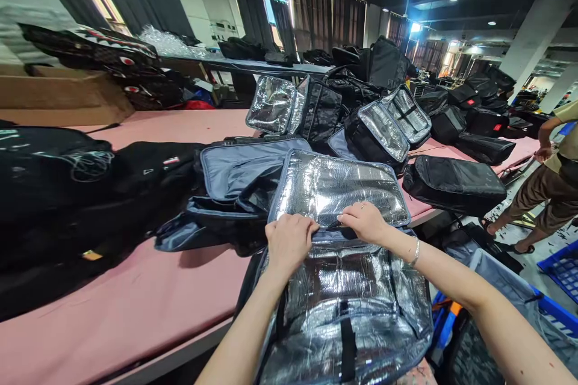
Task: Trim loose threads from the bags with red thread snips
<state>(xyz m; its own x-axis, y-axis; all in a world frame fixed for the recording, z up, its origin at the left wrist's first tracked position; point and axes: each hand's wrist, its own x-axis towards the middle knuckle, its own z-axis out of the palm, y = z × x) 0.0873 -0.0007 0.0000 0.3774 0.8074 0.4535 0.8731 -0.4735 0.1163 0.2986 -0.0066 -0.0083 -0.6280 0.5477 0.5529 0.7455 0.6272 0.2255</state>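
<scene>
An open cooler bag with silver foil lining [347, 301] lies in front of me at the near edge of a pink table [135, 307]. Its foil-lined lid [338, 186] is folded back flat on the table. My left hand [289, 243] is closed, fingers curled down on the seam where lid meets bag. My right hand [363, 222] pinches the same seam just to the right, a ring on one finger and a bracelet on the wrist. A black strap [347, 343] runs down the inside of the bag.
Another open bag with grey lining [235, 180] lies just behind. Black bags [58, 192] pile up on the left, more foil-lined bags [383, 126] and black bags [454, 183] at the back right. A cardboard box [58, 96] sits far left. Another person [542, 186] stands at right beside blue crates [562, 264].
</scene>
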